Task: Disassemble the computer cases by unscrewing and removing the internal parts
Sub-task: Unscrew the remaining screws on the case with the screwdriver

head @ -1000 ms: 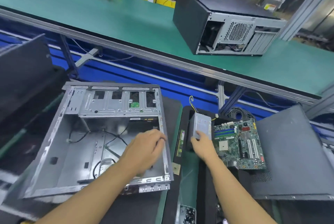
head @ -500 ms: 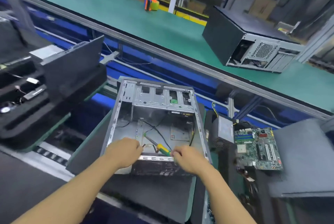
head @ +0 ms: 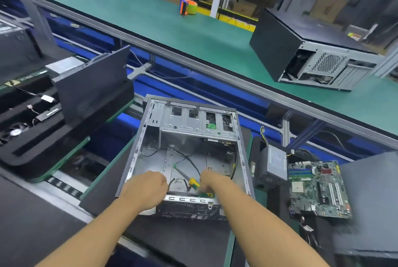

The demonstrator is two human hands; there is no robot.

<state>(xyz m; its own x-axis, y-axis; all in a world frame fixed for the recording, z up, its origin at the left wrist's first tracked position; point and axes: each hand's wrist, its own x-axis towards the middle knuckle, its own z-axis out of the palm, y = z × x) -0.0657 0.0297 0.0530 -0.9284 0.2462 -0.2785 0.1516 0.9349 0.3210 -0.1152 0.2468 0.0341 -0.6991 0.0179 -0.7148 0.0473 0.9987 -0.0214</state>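
Note:
An open grey computer case (head: 242,159) lies in front of me, its inside showing only loose black cables and the drive cage at the far end. My left hand (head: 146,191) grips the case's near rim at the left. My right hand (head: 215,182), blurred, curls over the same rim further right. Between the two hands a screwdriver with a yellow-green handle (head: 193,183) lies inside the case, its handle end at my right fingers. To the right of the case stand a removed power supply (head: 272,164) and a green motherboard (head: 318,189).
A second, closed case (head: 301,51) sits on the green conveyor (head: 150,21) beyond, near an orange tape dispenser (head: 188,7). Black foam trays with parts (head: 32,128) and a dark side panel (head: 92,85) are at the left. Another dark panel (head: 370,202) lies at the right.
My right hand left the power supply and came to the case's near rim beside my left hand. The case has turned end-on to me, and my view shifted left.

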